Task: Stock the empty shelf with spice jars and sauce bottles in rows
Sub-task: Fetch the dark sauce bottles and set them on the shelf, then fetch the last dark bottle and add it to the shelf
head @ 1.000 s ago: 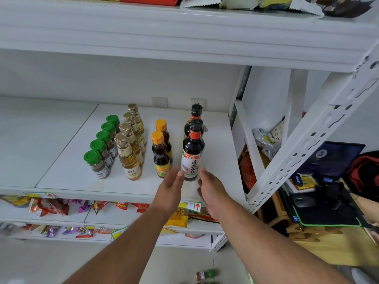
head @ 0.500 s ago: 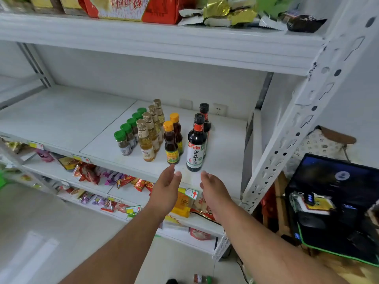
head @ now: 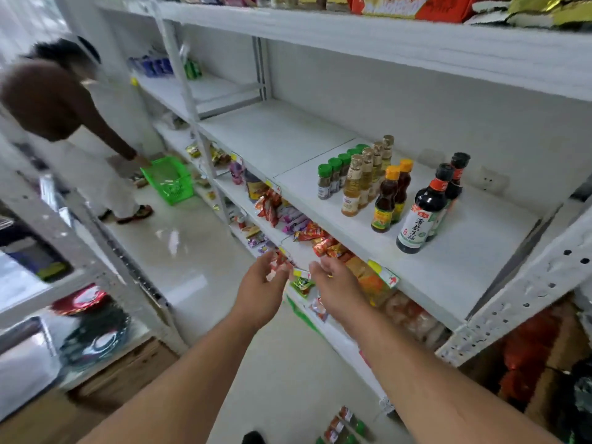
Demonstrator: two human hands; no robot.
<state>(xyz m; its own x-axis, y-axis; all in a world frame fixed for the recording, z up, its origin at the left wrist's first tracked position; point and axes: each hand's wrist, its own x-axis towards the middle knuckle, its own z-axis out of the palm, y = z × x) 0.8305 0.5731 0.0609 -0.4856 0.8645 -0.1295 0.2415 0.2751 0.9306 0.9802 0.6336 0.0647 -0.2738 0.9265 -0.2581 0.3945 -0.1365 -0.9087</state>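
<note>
Two dark soy sauce bottles [head: 423, 213] with white-and-green labels in Chinese characters, too small to read, stand on the white metal shelf [head: 448, 267], beyond the right hand [head: 336, 283]. Both it and the left hand [head: 262, 283] hover empty, fingers loosely spread.

The scene is bright and evenly lit, with soft, faint shadows under the bottles [head: 419, 216] on the white shelf [head: 448, 270]. Glare patches shine on the glossy floor [head: 192, 251]. Motion blur smears the left side, the bending person [head: 57, 100] and the near rack [head: 80, 245]. Wide-angle distortion bends the shelf lines towards the edges.
</note>
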